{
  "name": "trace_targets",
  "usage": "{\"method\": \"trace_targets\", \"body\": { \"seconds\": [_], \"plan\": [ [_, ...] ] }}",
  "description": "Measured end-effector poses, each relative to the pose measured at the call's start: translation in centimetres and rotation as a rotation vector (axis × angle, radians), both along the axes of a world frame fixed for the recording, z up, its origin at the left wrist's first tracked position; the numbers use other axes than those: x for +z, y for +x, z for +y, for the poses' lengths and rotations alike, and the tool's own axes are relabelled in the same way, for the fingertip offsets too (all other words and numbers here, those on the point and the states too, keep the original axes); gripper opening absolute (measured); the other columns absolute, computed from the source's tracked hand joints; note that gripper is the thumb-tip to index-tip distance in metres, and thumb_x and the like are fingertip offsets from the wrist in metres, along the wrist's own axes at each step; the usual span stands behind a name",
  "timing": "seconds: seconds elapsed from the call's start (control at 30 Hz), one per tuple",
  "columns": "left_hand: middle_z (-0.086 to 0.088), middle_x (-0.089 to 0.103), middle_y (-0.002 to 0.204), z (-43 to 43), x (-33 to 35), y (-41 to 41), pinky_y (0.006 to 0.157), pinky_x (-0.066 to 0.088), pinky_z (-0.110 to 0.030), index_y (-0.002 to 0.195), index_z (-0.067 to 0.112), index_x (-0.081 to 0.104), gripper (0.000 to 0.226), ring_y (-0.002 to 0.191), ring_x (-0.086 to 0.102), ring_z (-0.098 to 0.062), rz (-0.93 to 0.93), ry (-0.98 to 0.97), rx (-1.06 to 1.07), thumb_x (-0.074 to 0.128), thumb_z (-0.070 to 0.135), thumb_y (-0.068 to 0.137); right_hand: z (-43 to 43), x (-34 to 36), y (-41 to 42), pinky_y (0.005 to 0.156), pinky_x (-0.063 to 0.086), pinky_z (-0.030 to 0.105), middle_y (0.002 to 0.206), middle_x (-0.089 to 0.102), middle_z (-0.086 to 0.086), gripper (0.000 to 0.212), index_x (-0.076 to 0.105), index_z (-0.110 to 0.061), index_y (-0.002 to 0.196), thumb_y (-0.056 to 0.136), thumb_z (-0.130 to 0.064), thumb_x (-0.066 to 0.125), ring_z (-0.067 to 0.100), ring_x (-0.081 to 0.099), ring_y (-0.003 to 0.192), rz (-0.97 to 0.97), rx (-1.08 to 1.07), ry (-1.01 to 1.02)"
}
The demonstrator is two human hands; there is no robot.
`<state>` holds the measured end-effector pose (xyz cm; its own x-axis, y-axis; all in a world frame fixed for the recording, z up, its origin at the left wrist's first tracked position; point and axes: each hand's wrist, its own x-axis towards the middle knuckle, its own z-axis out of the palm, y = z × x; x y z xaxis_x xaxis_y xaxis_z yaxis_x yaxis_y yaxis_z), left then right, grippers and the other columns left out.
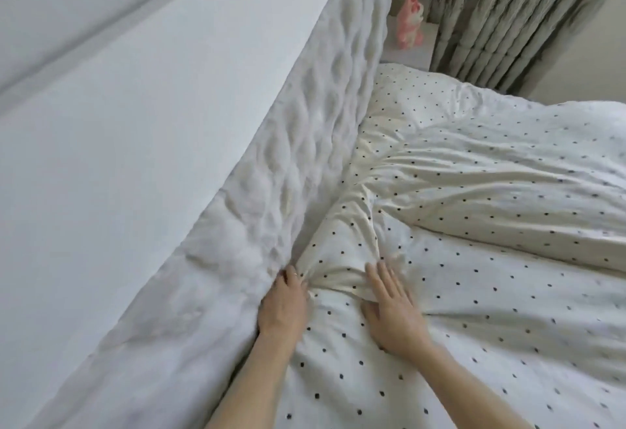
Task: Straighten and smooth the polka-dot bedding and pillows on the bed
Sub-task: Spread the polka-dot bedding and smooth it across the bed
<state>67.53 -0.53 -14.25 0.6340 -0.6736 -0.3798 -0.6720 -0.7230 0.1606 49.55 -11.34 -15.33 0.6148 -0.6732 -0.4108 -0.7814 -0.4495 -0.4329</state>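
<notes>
White bedding with small black dots (pixel 474 310) covers the bed. A rumpled polka-dot duvet (pixel 508 184) lies bunched across the upper right. A dotted pillow (pixel 342 252) sits wedged against the padded headboard. My left hand (pixel 283 303) is pressed into the gap between headboard and pillow, its fingers closed on a gathered fold of the pillow's fabric. My right hand (pixel 393 306) lies flat, fingers spread, on the creased fabric just right of that fold.
A quilted white headboard (pixel 305 144) runs diagonally along the bed's left side, with a white wall (pixel 118 123) behind it. A pink and white toy (pixel 410 21) stands on a surface beyond the bed, beside pleated grey curtains (pixel 508 21).
</notes>
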Motion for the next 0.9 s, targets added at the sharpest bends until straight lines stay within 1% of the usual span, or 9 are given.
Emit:
{"method": "trace_targets", "body": {
  "seconds": [0.07, 0.13, 0.2, 0.3, 0.43, 0.53, 0.7, 0.77, 0.9],
  "plan": [
    [-0.012, 0.029, 0.161, 1.8, -0.2, -0.9, 0.103, 0.044, -0.038, 0.158, 0.011, 0.017, 0.061, 0.134, 0.049, -0.030, 0.020, -0.151, 0.046, 0.034, 0.038, 0.106, 3.9, -1.0, -2.3, 0.127, -0.004, 0.040, 0.169, -0.015, -0.009, 0.065, -0.008, -0.037, 0.161, 0.106, -0.045, 0.024, 0.007, -0.022, 0.152, 0.061, -0.013, -0.121],
    [-0.014, 0.029, 0.162, 3.4, 0.8, -2.8, 0.105, 0.044, -0.044, 0.157, 0.013, 0.029, 0.062, 0.139, 0.045, -0.032, -0.071, -0.413, -0.048, 0.048, 0.033, 0.102, 6.9, -0.7, -3.4, 0.125, -0.007, 0.042, 0.169, -0.014, -0.010, 0.066, -0.006, -0.036, 0.162, 0.104, -0.052, 0.022, 0.007, -0.023, 0.152, 0.078, -0.083, -0.142],
    [-0.012, 0.032, 0.161, 5.4, 1.3, -6.2, 0.114, 0.033, -0.048, 0.152, 0.016, 0.042, 0.058, 0.147, 0.033, -0.029, -0.136, -0.554, -0.278, 0.052, 0.033, 0.097, 9.2, 0.3, -4.1, 0.125, -0.010, 0.043, 0.169, -0.014, -0.009, 0.068, -0.003, -0.034, 0.162, 0.103, -0.056, 0.021, 0.010, -0.022, 0.153, 0.111, -0.127, -0.158],
    [0.003, 0.021, 0.165, 10.7, 0.5, -8.3, 0.120, 0.017, -0.047, 0.151, 0.031, 0.041, 0.056, 0.151, 0.025, -0.022, -0.010, -0.369, -0.474, 0.041, 0.046, 0.097, 12.6, 2.1, -5.2, 0.126, -0.009, 0.044, 0.171, -0.011, -0.005, 0.068, 0.003, -0.031, 0.163, 0.103, -0.055, 0.025, 0.013, -0.020, 0.155, 0.110, -0.137, -0.195],
    [0.020, -0.018, 0.164, 15.0, -1.4, -3.0, 0.124, 0.015, -0.042, 0.155, 0.051, 0.002, 0.065, 0.153, -0.007, -0.007, 0.147, -0.021, -0.219, 0.024, 0.068, 0.097, 17.5, 3.5, -9.1, 0.125, 0.000, 0.050, 0.171, 0.006, 0.000, 0.075, 0.023, -0.034, 0.161, 0.095, -0.066, 0.041, 0.023, 0.001, 0.158, -0.004, 0.021, -0.199],
    [0.010, -0.009, 0.168, 14.4, -1.2, -3.7, 0.124, 0.015, -0.042, 0.158, 0.044, 0.003, 0.064, 0.153, -0.004, -0.012, 0.094, 0.016, -0.121, 0.023, 0.061, 0.100, 22.1, 3.2, -14.2, 0.118, 0.011, 0.061, 0.170, 0.019, 0.004, 0.081, 0.035, -0.041, 0.156, 0.085, -0.080, 0.045, 0.031, 0.014, 0.157, 0.083, 0.161, -0.181],
    [-0.002, 0.023, 0.165, 18.9, 1.9, -9.1, 0.123, 0.014, -0.050, 0.156, 0.029, 0.030, 0.057, 0.152, 0.017, -0.021, 0.010, -0.106, -0.069, 0.034, 0.045, 0.102, 27.1, 2.3, -25.1, 0.119, -0.016, 0.060, 0.162, -0.038, -0.007, 0.092, -0.024, -0.053, 0.151, 0.078, -0.093, 0.014, 0.021, -0.044, 0.145, 0.340, 0.075, -0.050],
    [-0.002, 0.024, 0.165, 23.9, 2.9, -12.7, 0.122, 0.017, -0.051, 0.156, 0.029, 0.031, 0.058, 0.152, 0.018, -0.022, -0.009, -0.136, -0.062, 0.039, 0.045, 0.101, 29.6, 2.7, -28.6, 0.119, -0.018, 0.060, 0.157, -0.045, -0.008, 0.092, -0.031, -0.053, 0.148, 0.076, -0.094, 0.009, 0.021, -0.047, 0.142, 0.352, 0.046, -0.007],
    [0.001, 0.014, 0.168, 35.2, 4.1, -20.8, 0.123, 0.014, -0.048, 0.158, 0.033, 0.024, 0.058, 0.153, 0.009, -0.021, 0.041, -0.085, 0.086, 0.036, 0.048, 0.103, 35.3, 4.1, -34.5, 0.119, -0.008, 0.061, 0.156, -0.042, -0.003, 0.091, -0.032, -0.044, 0.149, 0.085, -0.086, 0.018, 0.025, -0.033, 0.150, 0.368, 0.019, 0.068]
  ]
}}
